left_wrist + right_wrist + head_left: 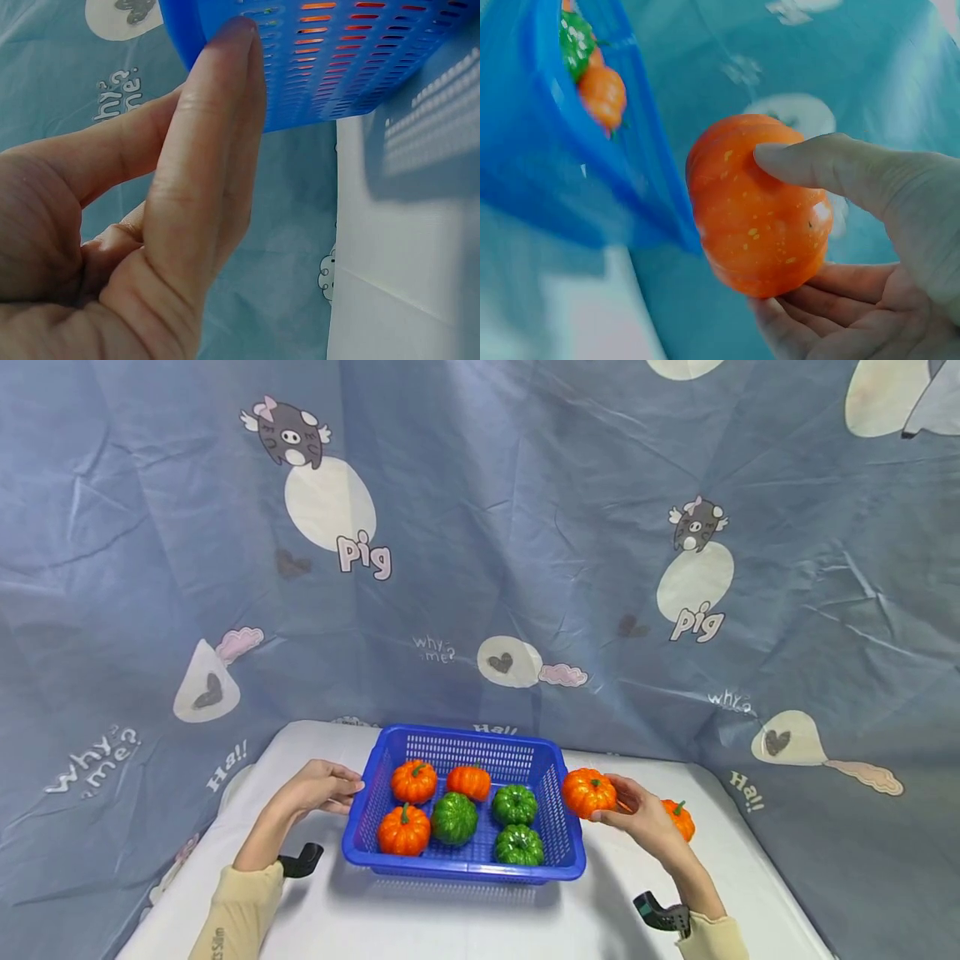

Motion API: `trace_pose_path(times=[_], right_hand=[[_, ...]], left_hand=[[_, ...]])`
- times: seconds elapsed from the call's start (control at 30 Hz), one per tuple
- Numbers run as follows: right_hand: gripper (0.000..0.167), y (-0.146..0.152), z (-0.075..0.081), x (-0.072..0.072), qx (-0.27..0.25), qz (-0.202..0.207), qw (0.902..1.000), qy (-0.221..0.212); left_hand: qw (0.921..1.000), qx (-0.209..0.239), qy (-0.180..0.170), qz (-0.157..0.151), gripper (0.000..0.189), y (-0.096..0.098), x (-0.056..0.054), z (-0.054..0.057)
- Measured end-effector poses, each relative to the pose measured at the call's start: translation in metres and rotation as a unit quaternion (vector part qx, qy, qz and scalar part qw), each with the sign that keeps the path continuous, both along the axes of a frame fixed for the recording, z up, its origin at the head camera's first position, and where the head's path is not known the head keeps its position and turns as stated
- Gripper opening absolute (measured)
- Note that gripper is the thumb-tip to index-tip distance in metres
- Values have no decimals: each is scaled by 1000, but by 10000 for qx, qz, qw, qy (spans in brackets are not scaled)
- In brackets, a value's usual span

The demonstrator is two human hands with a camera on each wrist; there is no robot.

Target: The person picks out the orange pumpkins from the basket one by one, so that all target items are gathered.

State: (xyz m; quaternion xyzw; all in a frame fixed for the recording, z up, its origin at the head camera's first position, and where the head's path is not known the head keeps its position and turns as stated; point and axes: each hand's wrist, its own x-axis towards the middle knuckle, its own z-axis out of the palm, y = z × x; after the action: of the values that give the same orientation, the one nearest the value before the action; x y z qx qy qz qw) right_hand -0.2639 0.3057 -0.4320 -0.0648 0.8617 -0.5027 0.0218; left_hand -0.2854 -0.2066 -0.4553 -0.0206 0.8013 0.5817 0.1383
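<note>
On my feed, hands well apart. Right hand [639, 814]: thumb and fingers clamped on an orange pumpkin [588, 792], beside the right rim of a blue basket [465, 867], lower centre. Left hand [318, 785] touches its left side; can't tell whether it pinches. Inside: three orange pumpkins [405, 832], three green ones [453, 819]. Another orange pumpkin [680, 820] on white counter [420, 931], lower right.

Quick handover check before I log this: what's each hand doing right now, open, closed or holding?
Left hand: open, fingers mostly straight, touching the side of the blue basket.
Right hand: holding an orange pumpkin.
</note>
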Motion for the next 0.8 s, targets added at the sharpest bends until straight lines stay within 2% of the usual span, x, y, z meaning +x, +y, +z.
trace_pose_path(times=[0.2, 0.4, 0.53, 0.67, 0.8], right_hand=[[77, 42, -17, 11, 285, -735, 9967, -184], [84, 69, -48, 13, 470, -1069, 9907, -696], [84, 79, -69, 13, 550, -1289, 9865, -842], [84, 85, -82, 11, 522, -1392, 9848, -899], [83, 88, -89, 9, 461, -1419, 9845, -917]], left_hand=[[10000, -51, 5, -14, 39, -2, -1, 1], [10000, -89, 1, 23, 39, -2, -1, 3], [10000, -56, 0, 8, 39, -1, -1, 2], [10000, -53, -10, 11, 39, 0, -1, 2], [10000, -32, -10, 2, 38, 0, 0, 1]])
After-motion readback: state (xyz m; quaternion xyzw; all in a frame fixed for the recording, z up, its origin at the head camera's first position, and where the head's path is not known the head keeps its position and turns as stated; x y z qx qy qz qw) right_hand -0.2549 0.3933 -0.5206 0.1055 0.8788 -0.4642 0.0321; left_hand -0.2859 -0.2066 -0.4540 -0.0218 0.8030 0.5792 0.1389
